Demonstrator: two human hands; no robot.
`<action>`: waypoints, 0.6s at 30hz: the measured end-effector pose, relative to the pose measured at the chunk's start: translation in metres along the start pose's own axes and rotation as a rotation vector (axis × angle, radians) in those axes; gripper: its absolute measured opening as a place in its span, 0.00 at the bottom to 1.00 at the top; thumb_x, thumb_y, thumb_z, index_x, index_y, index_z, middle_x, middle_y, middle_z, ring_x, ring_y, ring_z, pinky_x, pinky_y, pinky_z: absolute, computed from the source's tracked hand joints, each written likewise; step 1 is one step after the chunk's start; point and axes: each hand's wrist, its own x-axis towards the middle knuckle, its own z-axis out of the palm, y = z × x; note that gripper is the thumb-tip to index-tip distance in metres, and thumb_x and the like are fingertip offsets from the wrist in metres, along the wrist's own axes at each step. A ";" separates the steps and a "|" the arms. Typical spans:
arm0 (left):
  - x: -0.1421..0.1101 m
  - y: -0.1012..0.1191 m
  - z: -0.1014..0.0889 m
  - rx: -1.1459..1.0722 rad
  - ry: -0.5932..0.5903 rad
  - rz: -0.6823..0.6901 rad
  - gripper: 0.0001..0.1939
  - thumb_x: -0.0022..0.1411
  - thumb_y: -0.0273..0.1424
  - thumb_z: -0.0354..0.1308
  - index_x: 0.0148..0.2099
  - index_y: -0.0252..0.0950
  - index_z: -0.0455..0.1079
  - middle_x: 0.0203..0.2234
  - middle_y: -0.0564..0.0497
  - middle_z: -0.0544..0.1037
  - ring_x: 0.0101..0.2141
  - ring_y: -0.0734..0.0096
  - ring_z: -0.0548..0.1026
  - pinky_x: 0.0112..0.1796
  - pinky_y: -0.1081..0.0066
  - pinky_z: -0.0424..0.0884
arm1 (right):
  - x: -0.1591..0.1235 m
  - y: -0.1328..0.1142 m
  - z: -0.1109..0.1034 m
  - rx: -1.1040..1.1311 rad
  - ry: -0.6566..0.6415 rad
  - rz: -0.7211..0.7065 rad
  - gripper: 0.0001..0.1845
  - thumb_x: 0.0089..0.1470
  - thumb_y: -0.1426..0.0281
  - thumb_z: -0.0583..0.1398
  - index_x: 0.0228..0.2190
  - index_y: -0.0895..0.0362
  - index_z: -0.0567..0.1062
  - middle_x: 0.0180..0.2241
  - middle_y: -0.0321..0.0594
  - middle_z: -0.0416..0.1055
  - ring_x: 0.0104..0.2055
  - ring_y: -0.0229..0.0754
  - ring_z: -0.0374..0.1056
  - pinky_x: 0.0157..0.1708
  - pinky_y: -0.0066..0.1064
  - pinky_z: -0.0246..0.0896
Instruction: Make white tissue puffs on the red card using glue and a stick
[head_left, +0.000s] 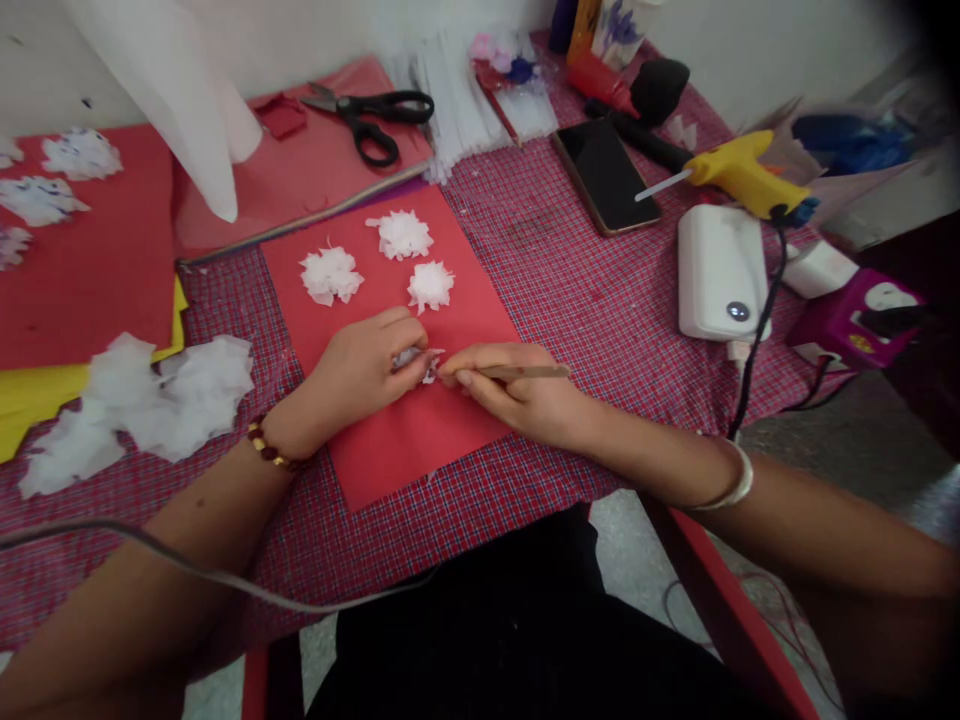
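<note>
A red paper sheet point(405, 450) lies under both hands. My left hand point(367, 360) is closed around a small white paper flower point(430, 372), its edges showing past the fingertips and the rest mostly hidden. Pinched in my right hand point(525, 395) is a thin brown wooden stick point(529, 371), its front end close to the flower; the exact contact is covered by my fingers. Three ruffled flowers lie on the sheet's upper part: a left flower point(331, 275), an upper flower point(404, 235) and a lower right flower point(431, 286).
White paper pieces point(202, 395) lie at the left. Black-handled scissors point(371, 115), a phone point(607, 175), a yellow glue gun point(750, 175) and a white power bank point(721, 270) lie around the back and right. A cable point(225, 578) crosses over my left forearm.
</note>
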 end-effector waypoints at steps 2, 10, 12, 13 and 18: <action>0.000 0.000 0.000 -0.011 -0.001 -0.011 0.08 0.69 0.33 0.53 0.34 0.38 0.66 0.29 0.51 0.71 0.30 0.68 0.70 0.31 0.67 0.64 | 0.002 0.000 -0.001 0.181 0.095 0.064 0.11 0.64 0.67 0.55 0.36 0.57 0.76 0.34 0.40 0.79 0.34 0.37 0.74 0.39 0.31 0.70; 0.000 0.001 -0.002 -0.151 0.083 -0.095 0.10 0.68 0.31 0.52 0.33 0.38 0.67 0.27 0.53 0.72 0.29 0.71 0.70 0.31 0.69 0.66 | 0.011 0.002 -0.009 0.508 0.221 0.234 0.11 0.63 0.65 0.56 0.32 0.58 0.73 0.24 0.36 0.74 0.24 0.33 0.69 0.26 0.26 0.65; -0.003 0.001 -0.008 -0.239 0.148 -0.190 0.09 0.69 0.31 0.49 0.36 0.38 0.68 0.26 0.53 0.72 0.27 0.72 0.70 0.30 0.70 0.67 | 0.010 0.002 -0.009 0.490 0.203 0.235 0.12 0.63 0.64 0.56 0.32 0.58 0.73 0.24 0.36 0.74 0.24 0.33 0.69 0.26 0.26 0.65; -0.005 0.001 -0.012 -0.285 0.182 -0.246 0.09 0.70 0.31 0.49 0.38 0.38 0.68 0.26 0.54 0.73 0.26 0.73 0.71 0.29 0.71 0.68 | 0.010 0.002 -0.008 0.476 0.185 0.228 0.12 0.64 0.65 0.56 0.32 0.58 0.73 0.24 0.36 0.74 0.24 0.33 0.69 0.26 0.26 0.65; -0.030 0.000 -0.032 -0.273 0.241 -0.367 0.07 0.69 0.33 0.52 0.45 0.39 0.69 0.29 0.53 0.74 0.25 0.74 0.72 0.27 0.72 0.69 | 0.006 -0.001 -0.003 0.340 0.041 0.100 0.13 0.65 0.66 0.54 0.31 0.59 0.73 0.28 0.38 0.73 0.28 0.34 0.69 0.30 0.28 0.65</action>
